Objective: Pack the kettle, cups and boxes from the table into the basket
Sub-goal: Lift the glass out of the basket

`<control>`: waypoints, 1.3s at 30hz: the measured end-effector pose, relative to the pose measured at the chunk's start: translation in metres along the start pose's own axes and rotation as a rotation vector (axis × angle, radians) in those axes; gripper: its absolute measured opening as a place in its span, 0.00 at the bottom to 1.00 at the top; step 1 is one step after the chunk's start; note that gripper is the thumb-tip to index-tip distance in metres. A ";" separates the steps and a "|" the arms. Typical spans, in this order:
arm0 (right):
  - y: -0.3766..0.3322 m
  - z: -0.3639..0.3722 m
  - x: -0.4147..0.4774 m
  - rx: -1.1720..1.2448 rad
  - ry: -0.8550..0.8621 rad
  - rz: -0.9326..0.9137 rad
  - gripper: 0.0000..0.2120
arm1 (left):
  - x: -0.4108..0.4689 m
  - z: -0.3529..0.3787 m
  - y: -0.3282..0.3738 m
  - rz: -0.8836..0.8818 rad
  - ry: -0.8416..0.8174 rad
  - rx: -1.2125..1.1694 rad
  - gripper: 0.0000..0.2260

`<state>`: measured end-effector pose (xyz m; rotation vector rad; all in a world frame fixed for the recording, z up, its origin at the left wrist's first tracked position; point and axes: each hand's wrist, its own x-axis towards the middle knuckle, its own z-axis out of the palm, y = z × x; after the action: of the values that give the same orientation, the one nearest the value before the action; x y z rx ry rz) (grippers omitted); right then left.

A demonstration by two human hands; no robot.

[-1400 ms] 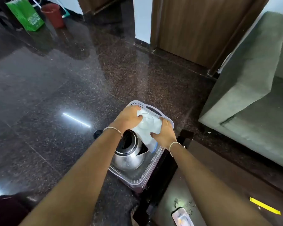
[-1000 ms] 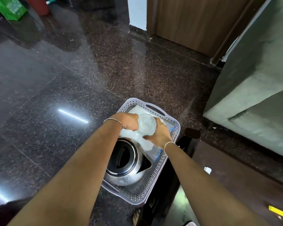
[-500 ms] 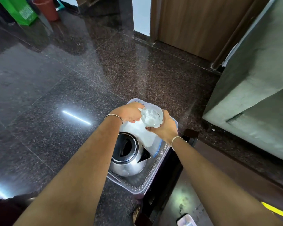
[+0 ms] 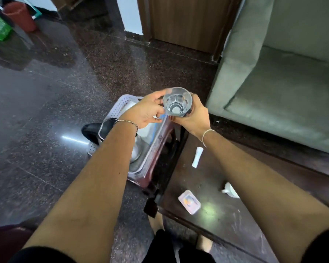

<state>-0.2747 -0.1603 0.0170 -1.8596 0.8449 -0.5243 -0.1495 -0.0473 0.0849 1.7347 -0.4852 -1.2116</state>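
Dark brown wooden table (image 4: 226, 211) carrying a small clear plastic box (image 4: 189, 204), white perforated plastic basket (image 4: 122, 105) sitting on the floor holding a steel kettle (image 4: 136, 150), right hand (image 4: 193, 116) gripping a clear glass cup (image 4: 177, 102) above the basket, grip clamped around it, left hand (image 4: 146, 111) pinching its rim.

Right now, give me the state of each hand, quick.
Left hand: partly curled, fingertips at the rim of the clear cup; a firm grip cannot be told.
Right hand: closed around the cup, holding it.
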 end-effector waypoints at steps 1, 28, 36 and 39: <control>0.004 -0.013 -0.009 0.000 0.013 -0.001 0.37 | -0.005 0.016 0.001 0.003 -0.006 -0.011 0.35; 0.225 -0.276 -0.282 -0.073 0.210 0.436 0.37 | -0.046 0.411 -0.137 -0.192 -0.457 0.205 0.37; 0.309 -0.239 -0.321 -0.143 0.190 0.621 0.40 | -0.030 0.442 -0.227 -0.233 -0.429 0.329 0.36; 0.332 -0.229 -0.323 -0.146 0.187 0.652 0.39 | -0.021 0.451 -0.250 -0.237 -0.403 0.367 0.35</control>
<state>-0.7499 -0.1472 -0.1843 -1.5489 1.5682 -0.2247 -0.6015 -0.1193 -0.1531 1.8942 -0.7963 -1.7441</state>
